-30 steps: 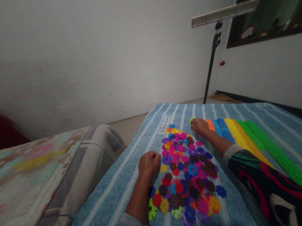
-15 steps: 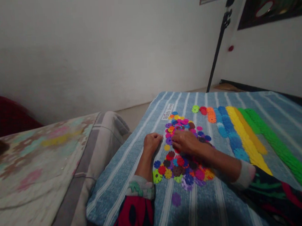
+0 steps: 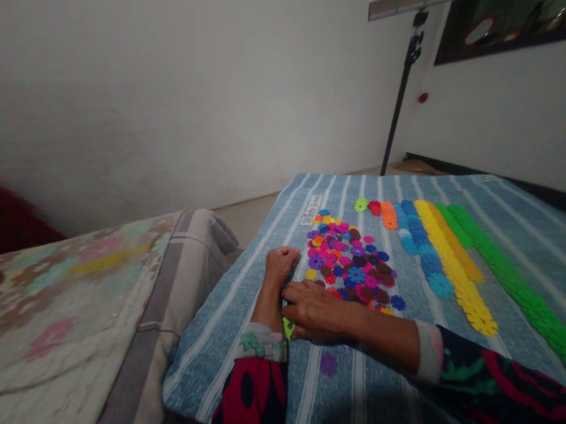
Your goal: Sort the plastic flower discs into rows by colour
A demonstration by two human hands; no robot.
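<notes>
A loose pile of flower-shaped plastic discs (image 3: 341, 259) in many colours lies on the blue striped cloth (image 3: 223, 339). Along its left edge rests my left hand (image 3: 283, 264), curled into a fist; whatever its fingers hold is hidden. My right hand (image 3: 313, 307) lies low over the near left part of the pile, right beside my left wrist. Its fingers point left, with the thumb apart from them. A lime-green disc (image 3: 288, 327) shows in part at its fingertips, and the discs beneath the palm are covered. One purple disc (image 3: 329, 364) lies alone nearer to me.
Overlapping rows of yellow discs (image 3: 449, 261), green discs (image 3: 511, 277) and blue discs (image 3: 428, 255) run along the right. Shorter orange (image 3: 389, 215), red (image 3: 375, 208) and lime groups stand farther back. A bed (image 3: 186, 266) is at left; a black stand (image 3: 395, 110) rises behind.
My right hand has moved from the upper middle of the pile toward me and left, onto its near left edge. My left hand stays closed in nearly the same place.
</notes>
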